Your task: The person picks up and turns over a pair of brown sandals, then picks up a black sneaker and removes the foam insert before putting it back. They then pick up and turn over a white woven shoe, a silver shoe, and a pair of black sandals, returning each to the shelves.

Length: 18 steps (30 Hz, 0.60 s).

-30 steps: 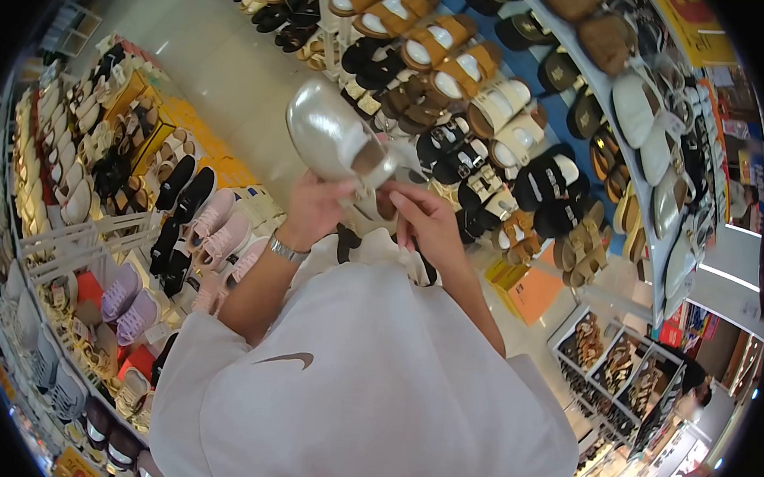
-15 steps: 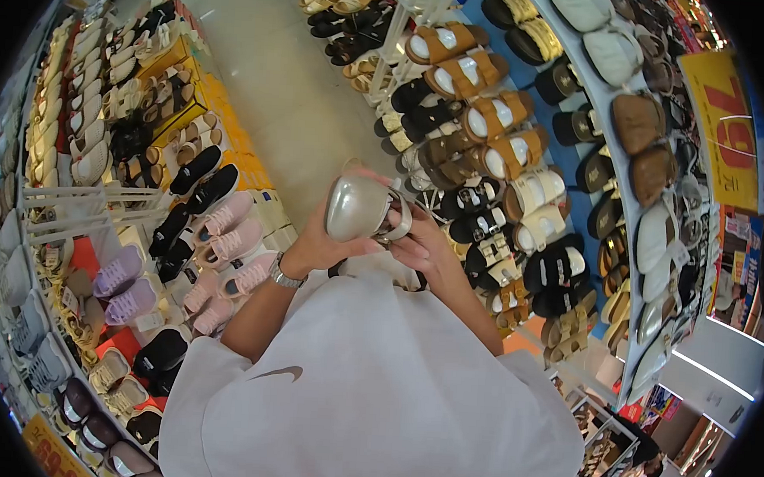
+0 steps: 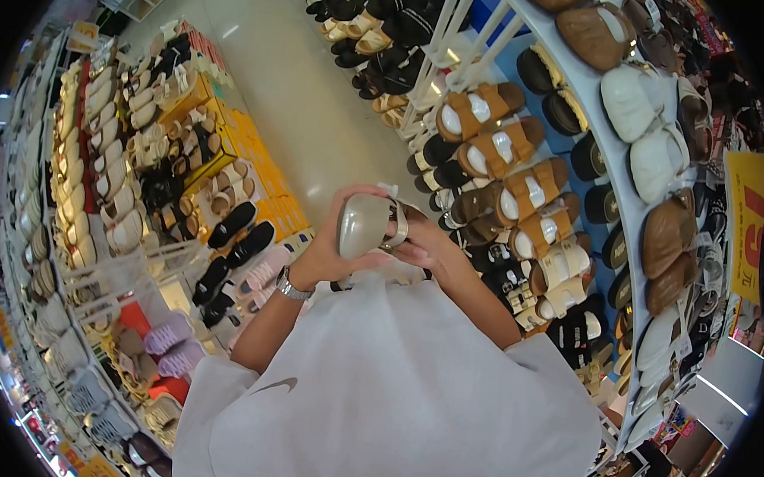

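Note:
A glossy pearl-beige shoe (image 3: 363,226) with a rounded toe and an ankle strap is held up in front of my chest. My left hand (image 3: 323,251), with a metal watch (image 3: 290,284) at the wrist, wraps round the toe end, thumb below and fingers above. My right hand (image 3: 420,240) grips the other end by the strap (image 3: 400,224), its fingers partly inside the opening. The shoe's heel is mostly hidden behind my right fingers.
Racks of brown sandals (image 3: 490,149) and other shoes rise close on the right, with a yellow price sign (image 3: 750,227). Left are lilac shoes (image 3: 173,344), black shoes (image 3: 249,243) and yellow boxes (image 3: 260,176). A tiled aisle (image 3: 290,104) runs ahead.
The view has shifted, so the shelves appear farther right and the left display too. The shoe has turned slightly in my hands, and both hands still hold it.

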Motion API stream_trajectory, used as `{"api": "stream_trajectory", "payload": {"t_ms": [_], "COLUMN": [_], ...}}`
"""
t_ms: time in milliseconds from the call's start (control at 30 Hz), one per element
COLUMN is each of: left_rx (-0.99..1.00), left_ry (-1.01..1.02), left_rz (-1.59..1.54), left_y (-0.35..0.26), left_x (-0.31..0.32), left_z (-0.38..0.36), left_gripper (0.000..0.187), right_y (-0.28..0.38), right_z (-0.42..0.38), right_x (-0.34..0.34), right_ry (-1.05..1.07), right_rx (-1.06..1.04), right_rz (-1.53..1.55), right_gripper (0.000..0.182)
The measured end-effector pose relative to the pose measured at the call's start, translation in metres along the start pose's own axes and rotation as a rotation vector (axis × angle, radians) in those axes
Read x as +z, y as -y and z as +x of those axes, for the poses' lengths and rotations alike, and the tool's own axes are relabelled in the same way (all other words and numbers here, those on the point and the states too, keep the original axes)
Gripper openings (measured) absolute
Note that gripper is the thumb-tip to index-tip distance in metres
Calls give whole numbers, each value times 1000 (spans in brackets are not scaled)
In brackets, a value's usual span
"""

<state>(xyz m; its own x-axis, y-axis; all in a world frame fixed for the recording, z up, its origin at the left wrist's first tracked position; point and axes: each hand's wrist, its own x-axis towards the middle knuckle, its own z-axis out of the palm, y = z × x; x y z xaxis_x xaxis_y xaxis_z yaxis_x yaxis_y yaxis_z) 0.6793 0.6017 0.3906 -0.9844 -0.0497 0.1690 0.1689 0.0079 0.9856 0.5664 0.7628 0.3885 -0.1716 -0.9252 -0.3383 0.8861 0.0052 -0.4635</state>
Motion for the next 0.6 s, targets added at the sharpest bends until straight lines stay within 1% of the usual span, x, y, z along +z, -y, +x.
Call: {"api": "stream_trajectory", "payload": {"t_ms": [167, 233, 300, 433, 533, 600], "left_rx": [-1, 20, 56, 71, 67, 30], "left_ry": [-12, -51, -134, -239, -244, -238], "left_rz": [28, 28, 34, 22, 9, -18], "left_y": [1, 3, 5, 7, 18, 25], "left_x": [-40, -55, -67, -92, -113, -127], "left_z": [53, 66, 76, 90, 101, 109], "left_gripper": [90, 90, 90, 89, 89, 89], "right_y": [42, 52, 59, 72, 84, 93], "right_z": [54, 75, 95, 130, 151, 165], "right_x": [-5, -9, -15, -28, -25, -23], "right_ry": [90, 93, 64, -11, -22, -3], "right_rx": [-66, -62, -54, 36, 81, 93], "right_rz": [45, 49, 48, 47, 57, 76], "right_gripper": [64, 66, 68, 77, 82, 84]}}
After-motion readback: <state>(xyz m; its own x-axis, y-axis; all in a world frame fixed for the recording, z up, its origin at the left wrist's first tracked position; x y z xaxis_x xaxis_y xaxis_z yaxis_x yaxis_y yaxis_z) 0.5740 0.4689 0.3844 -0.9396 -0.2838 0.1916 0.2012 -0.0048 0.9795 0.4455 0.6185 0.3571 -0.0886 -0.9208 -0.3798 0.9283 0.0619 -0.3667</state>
